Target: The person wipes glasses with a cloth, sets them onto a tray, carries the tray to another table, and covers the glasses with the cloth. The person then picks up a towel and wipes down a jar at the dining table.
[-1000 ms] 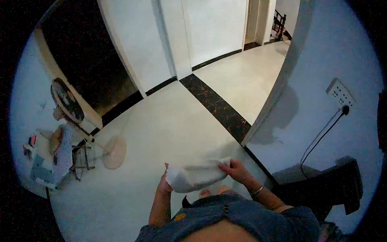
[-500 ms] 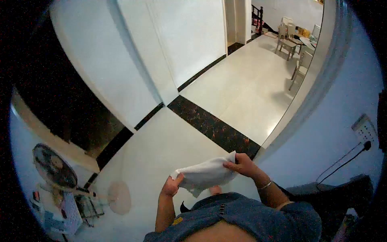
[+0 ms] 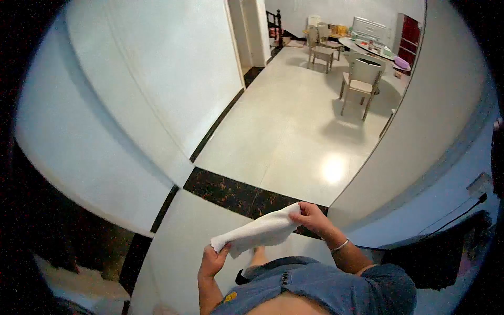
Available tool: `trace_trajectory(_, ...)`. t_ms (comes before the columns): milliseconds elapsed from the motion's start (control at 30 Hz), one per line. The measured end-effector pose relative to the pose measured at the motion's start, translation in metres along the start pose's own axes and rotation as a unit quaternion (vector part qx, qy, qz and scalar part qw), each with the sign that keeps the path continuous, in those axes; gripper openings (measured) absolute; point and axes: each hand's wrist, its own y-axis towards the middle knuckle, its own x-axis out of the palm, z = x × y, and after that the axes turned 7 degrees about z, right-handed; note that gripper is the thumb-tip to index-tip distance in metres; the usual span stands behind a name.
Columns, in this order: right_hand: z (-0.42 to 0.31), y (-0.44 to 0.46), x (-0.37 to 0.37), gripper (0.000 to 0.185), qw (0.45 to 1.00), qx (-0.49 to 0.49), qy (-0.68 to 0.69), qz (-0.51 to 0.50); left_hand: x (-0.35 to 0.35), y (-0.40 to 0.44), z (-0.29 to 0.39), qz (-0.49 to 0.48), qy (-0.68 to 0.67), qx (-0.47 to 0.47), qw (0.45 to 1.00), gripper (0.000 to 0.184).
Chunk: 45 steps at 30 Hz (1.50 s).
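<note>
A white cloth (image 3: 260,231) with a scalloped lower edge hangs stretched between my two hands, in front of my body. My left hand (image 3: 214,259) pinches its left corner between thumb and fingers. At the upper right corner, my right hand (image 3: 311,216) grips the cloth, a little higher than the left; a light bracelet is on that wrist. Below the cloth, part of my bare leg (image 3: 258,257) shows above the pale floor.
A dark marble strip (image 3: 236,195) crosses the floor at the doorway. Beyond it stand pale chairs (image 3: 362,79) and a round table (image 3: 375,51) with items on it. White walls flank the opening. A black cord (image 3: 457,215) hangs at right, above a dark object.
My view has turned and moved toward the doorway, bringing more of the table and chairs into sight. The fan at left has gone out of view. Both hands still hold the cloth.
</note>
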Motion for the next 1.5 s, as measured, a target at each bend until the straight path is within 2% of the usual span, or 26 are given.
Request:
trace_trajectory(133, -0.011, 0.072, 0.000, 0.032, 0.998, -0.021, -0.058, 0.032, -0.008, 0.094, -0.019, -0.001, 0.037, 0.079, 0.996, 0.016)
trace_trajectory(200, -0.028, 0.105, 0.002, 0.036, 0.992, -0.019, -0.112, 0.045, -0.014, 0.144, -0.013, 0.003, 0.130, 0.172, 0.976, 0.017)
trace_trajectory(233, -0.040, 0.115, 0.004, 0.040, 0.995, 0.000, -0.077, 0.055, -0.016, 0.169, -0.006, -0.002, 0.112, 0.262, 0.958, 0.017)
trace_trajectory(267, -0.048, 0.128, 0.002, 0.040, 0.995, 0.004, -0.077, 0.066, -0.016, 0.193, 0.000, -0.011, 0.107, 0.266, 0.958, 0.017)
trace_trajectory(333, -0.053, 0.146, -0.007, 0.042, 0.990, 0.049, -0.089, 0.099, -0.009, 0.232, 0.010, 0.010, 0.163, 0.345, 0.924, 0.015)
trace_trajectory(367, -0.053, 0.155, -0.012, 0.042, 0.989, 0.054, -0.085, 0.110, -0.002, 0.257, 0.018, -0.003, 0.171, 0.423, 0.890, 0.017)
trace_trajectory(433, -0.048, 0.166, -0.021, 0.045, 0.971, 0.078, -0.140, 0.176, 0.014, 0.293, 0.016, -0.034, 0.174, 0.439, 0.881, 0.017)
trace_trajectory(500, -0.044, 0.182, -0.036, 0.047, 0.968, 0.077, -0.085, 0.223, 0.038, 0.330, 0.033, -0.059, 0.142, 0.482, 0.862, 0.018)
trace_trajectory(533, -0.046, 0.195, -0.043, 0.048, 0.963, 0.070, -0.035, 0.259, 0.049, 0.351, 0.035, -0.076, 0.125, 0.490, 0.859, 0.016)
trace_trajectory(633, -0.071, 0.230, -0.071, 0.048, 0.947, 0.057, -0.027, 0.315, 0.083, 0.403, 0.048, -0.096, 0.082, 0.470, 0.874, 0.015)
trace_trajectory(667, -0.071, 0.245, -0.086, 0.048, 0.945, 0.059, -0.027, 0.320, 0.096, 0.423, 0.047, -0.098, 0.113, 0.460, 0.875, 0.015)
trace_trajectory(733, -0.074, 0.279, -0.113, 0.040, 0.959, 0.016, 0.005, 0.282, 0.119, 0.459, 0.053, -0.100, 0.150, 0.458, 0.870, 0.016)
trace_trajectory(767, -0.072, 0.297, -0.133, 0.035, 0.965, 0.026, -0.052, 0.254, 0.134, 0.478, 0.059, -0.084, 0.118, 0.461, 0.875, 0.016)
trace_trajectory(867, -0.086, 0.345, -0.173, 0.034, 0.974, 0.018, -0.028, 0.225, 0.169, 0.534, 0.078, -0.069, 0.086, 0.470, 0.876, 0.017)
trace_trajectory(900, -0.109, 0.353, -0.190, 0.041, 0.979, 0.050, -0.079, 0.181, 0.180, 0.551, 0.086, -0.056, 0.098, 0.466, 0.878, 0.017)
trace_trajectory(933, -0.115, 0.364, -0.201, 0.041, 0.979, 0.050, -0.080, 0.180, 0.189, 0.565, 0.093, -0.041, 0.112, 0.461, 0.879, 0.017)
trace_trajectory(1000, -0.123, 0.392, -0.223, 0.035, 0.983, -0.032, -0.064, 0.166, 0.206, 0.595, 0.102, -0.032, 0.120, 0.444, 0.887, 0.017)
trace_trajectory(1100, -0.125, 0.430, -0.252, 0.030, 0.984, -0.040, -0.114, 0.127, 0.232, 0.634, 0.108, -0.013, 0.130, 0.410, 0.903, 0.018)
trace_trajectory(1233, -0.111, 0.491, -0.285, 0.025, 0.969, -0.017, -0.211, 0.129, 0.264, 0.696, 0.114, 0.003, 0.137, 0.410, 0.902, 0.019)
trace_trajectory(1400, -0.131, 0.581, -0.331, 0.028, 0.955, 0.019, -0.254, 0.153, 0.317, 0.805, 0.114, 0.015, 0.122, 0.452, 0.883, 0.021)
trace_trajectory(1467, -0.143, 0.618, -0.351, 0.031, 0.948, 0.018, -0.275, 0.158, 0.341, 0.851, 0.110, -0.037, 0.013, 0.367, 0.929, 0.023)
trace_trajectory(1500, -0.149, 0.638, -0.362, 0.032, 0.942, 0.022, -0.297, 0.155, 0.351, 0.875, 0.115, -0.038, 0.005, 0.371, 0.928, 0.023)
